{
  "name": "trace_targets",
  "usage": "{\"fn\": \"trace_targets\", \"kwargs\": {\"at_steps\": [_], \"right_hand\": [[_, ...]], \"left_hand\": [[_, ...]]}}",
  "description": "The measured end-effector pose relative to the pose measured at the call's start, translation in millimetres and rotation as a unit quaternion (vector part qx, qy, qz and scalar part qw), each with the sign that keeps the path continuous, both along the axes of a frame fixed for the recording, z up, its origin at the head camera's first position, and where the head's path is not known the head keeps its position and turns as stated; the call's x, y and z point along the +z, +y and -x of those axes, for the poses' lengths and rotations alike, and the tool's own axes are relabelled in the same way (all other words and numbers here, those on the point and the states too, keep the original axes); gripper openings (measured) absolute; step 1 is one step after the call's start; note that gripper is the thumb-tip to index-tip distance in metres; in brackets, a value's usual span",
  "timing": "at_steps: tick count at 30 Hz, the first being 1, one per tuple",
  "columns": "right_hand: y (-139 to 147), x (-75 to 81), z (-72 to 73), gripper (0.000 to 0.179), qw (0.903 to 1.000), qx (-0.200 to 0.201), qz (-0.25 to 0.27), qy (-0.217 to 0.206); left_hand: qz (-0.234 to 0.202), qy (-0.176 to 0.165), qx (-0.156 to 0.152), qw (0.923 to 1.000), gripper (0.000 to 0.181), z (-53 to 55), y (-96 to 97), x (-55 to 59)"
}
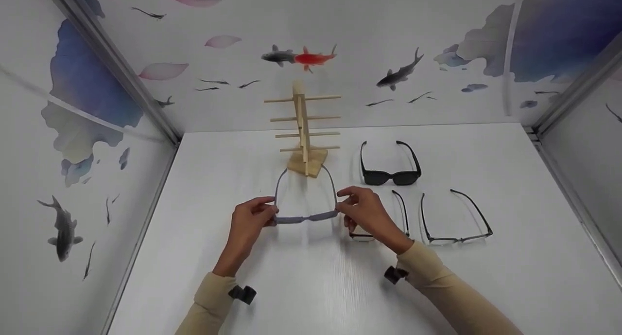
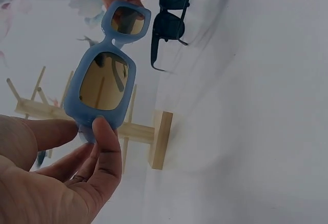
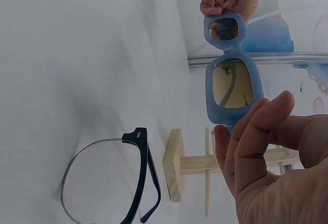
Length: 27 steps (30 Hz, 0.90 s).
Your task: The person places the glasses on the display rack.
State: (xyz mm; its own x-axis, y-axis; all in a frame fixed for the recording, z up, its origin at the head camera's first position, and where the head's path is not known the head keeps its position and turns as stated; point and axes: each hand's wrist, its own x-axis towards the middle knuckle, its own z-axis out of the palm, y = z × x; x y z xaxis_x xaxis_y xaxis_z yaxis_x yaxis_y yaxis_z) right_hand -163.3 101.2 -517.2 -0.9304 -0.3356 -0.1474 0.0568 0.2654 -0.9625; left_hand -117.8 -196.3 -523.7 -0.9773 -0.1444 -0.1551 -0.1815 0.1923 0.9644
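Head view: booth, white walls [image 1: 354,24] with fish prints [image 1: 313,59], petals and blue blotches, metal strips [image 1: 112,58] along the corners. White worktop [image 1: 316,286] fills the floor of it, smooth, light glare, soft shadows; plain enough that thin dark frames stand out.

Wooden rack [image 1: 300,106] next, near the back wall, roughly mid-width. Upright post, pegs out both sides, block base [image 1: 318,157] flat on the worktop, likely there for stability.

Left hand [image 1: 250,220] and right hand [image 1: 367,211] sit in front of the rack, each pinching one outer front corner of the blue glasses [image 1: 311,218]. Both hands narrow, thumb and fingertips only. Two-end hold probably keeps the front level, the arms spread and fingers mostly off the lenses. Glasses are raised above the worktop, arms pointing away from the person; arm tips overlap the base in the head view, can't tell if touching.

Other pairs on the right of the worktop, set apart, probably so each can be picked separately: black sunglasses [image 1: 390,176] farther back, clear glasses [image 1: 459,240] nearer, arms unfolded. Another dark-framed pair [image 1: 362,238] is partly hidden by the right hand.

Smallest: yellowish lenses [image 2: 104,80], clear of both thumbs in the left wrist view.
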Motion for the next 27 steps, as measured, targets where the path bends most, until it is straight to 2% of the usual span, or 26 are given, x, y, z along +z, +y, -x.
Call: {"fn": "trace_targets", "kwargs": {"at_steps": [10, 21, 27], "right_hand": [[2.9, 6.3, 11.7, 0.036, 0.9998, -0.019, 0.004, -0.005], [4.0, 14.0, 32.2, 0.035, 0.9996, -0.02, 0.003, -0.019], [2.3, 18.7, 43.2, 0.035, 0.9995, -0.02, -0.005, -0.022]], "left_hand": [[0.005, 0.004, 0.004, 1.0, 0.031, 18.0, 5.5, 0.8], [0.012, 0.009, 0.001, 0.9999, 0.032, 43.8, 7.5, 9.9], [0.015, 0.011, 0.002, 0.9998, 0.032, 53.9, 6.4, 13.2]]}}
